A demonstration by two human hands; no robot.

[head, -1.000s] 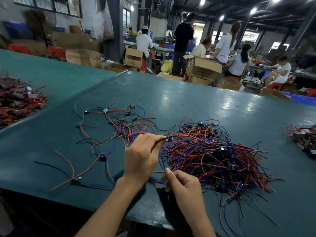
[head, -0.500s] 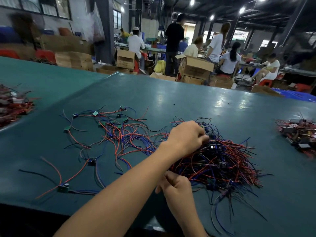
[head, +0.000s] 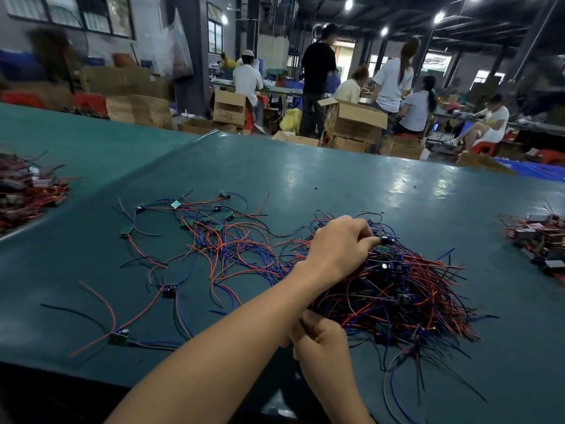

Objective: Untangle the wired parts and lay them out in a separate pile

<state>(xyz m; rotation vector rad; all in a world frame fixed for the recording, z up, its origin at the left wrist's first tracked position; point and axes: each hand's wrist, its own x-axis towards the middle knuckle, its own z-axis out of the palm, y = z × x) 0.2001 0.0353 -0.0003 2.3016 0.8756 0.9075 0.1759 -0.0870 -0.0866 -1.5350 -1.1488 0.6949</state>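
A dense tangled pile (head: 412,289) of red, blue and black wired parts lies on the green table (head: 336,179), right of centre. To its left, separated wired parts (head: 214,237) with small green boards lie spread out loosely. My left arm crosses over to the tangle, where my left hand (head: 336,249) rests on top and pinches a small dark component (head: 383,240) between thumb and forefinger. My right hand (head: 319,338) sits at the pile's near edge, partly under my left forearm, with its fingers curled round wires from the tangle.
Another heap of red wires and parts (head: 27,194) sits at the far left, and a smaller heap (head: 541,240) at the right edge. Beyond the table stand cardboard boxes (head: 354,120) and several people at work. The table's near edge runs just below my arms.
My left hand moved right, from the tangle's left edge onto its top, and now pinches a component there. My right hand stayed at the pile's near edge.
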